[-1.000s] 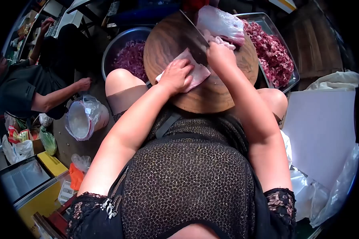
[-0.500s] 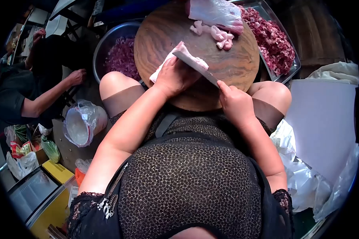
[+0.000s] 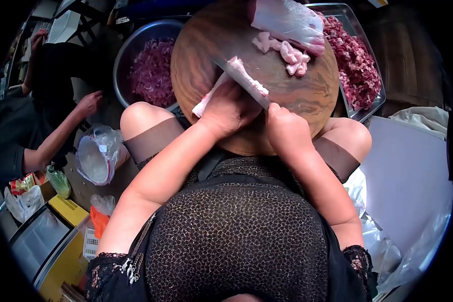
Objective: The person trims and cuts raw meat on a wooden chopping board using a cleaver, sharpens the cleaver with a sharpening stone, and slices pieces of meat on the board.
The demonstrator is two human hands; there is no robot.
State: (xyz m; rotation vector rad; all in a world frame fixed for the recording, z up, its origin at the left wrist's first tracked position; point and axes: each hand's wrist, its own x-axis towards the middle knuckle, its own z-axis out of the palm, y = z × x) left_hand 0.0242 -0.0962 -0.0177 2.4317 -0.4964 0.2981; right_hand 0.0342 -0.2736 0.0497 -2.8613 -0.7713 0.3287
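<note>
On a round wooden chopping block (image 3: pixel 201 38) lies a pale piece of raw meat (image 3: pixel 205 104), likely pork with fat. My left hand (image 3: pixel 227 111) grips it from above, its fingertips partly hidden behind the blade. My right hand (image 3: pixel 288 130) is closed around the handle of a knife (image 3: pixel 250 86), whose blade crosses the meat just beyond my left fingers. A narrow strip of the meat shows on the blade's far side. Farther back on the block rest several pale meat strips (image 3: pixel 292 58) and a large slab of meat (image 3: pixel 287 24).
Left of the block stands a metal bowl (image 3: pixel 122 75) of cut meat; at right, a metal tray (image 3: pixel 380 98) heaped with chopped meat. A bag-lined bucket (image 3: pixel 93 160) is on the floor. Another person's hand (image 3: pixel 89 103) appears at far left. A pale board (image 3: pixel 407 171) stands at right.
The knife has slid forward across the meat, its tip now past the far left edge, and my right hand is closer to the meat. The whole view has shifted slightly.
</note>
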